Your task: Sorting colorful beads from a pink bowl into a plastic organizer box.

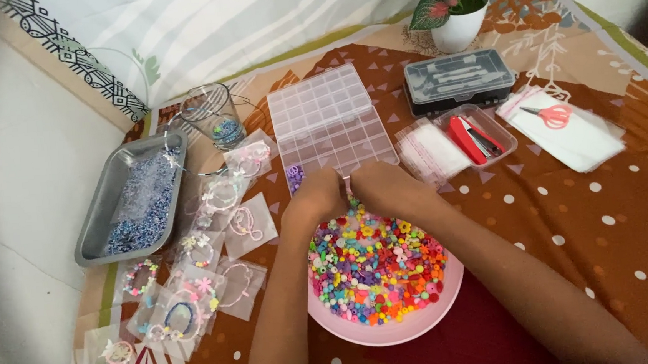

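Where the far rim of the pink bowl of mixed coloured beads comes closest to the clear compartment organiser, the two hands meet, knuckles up and nearly touching each other. The left hand and the right hand both have their fingers curled down and inward over the beads at the bowl's far edge; what, if anything, is pinched between the fingertips is hidden, so I cannot tell whether either hand grips a bead. Just beyond the bowl the organiser lies open, its long axis running away from the person and leaning slightly left; its near tray ends right at the hands, and a few purple beads sit in its near-left compartment, closest to the left hand. Left of the bowl lie small clear bags with finished bracelets, and farther left a grey metal tray of bluish beads, with a clear cup beyond the tray. Right of the organiser stand a dark tool case, a shallow box with a red tool, and pink-handled scissors on white sheets.
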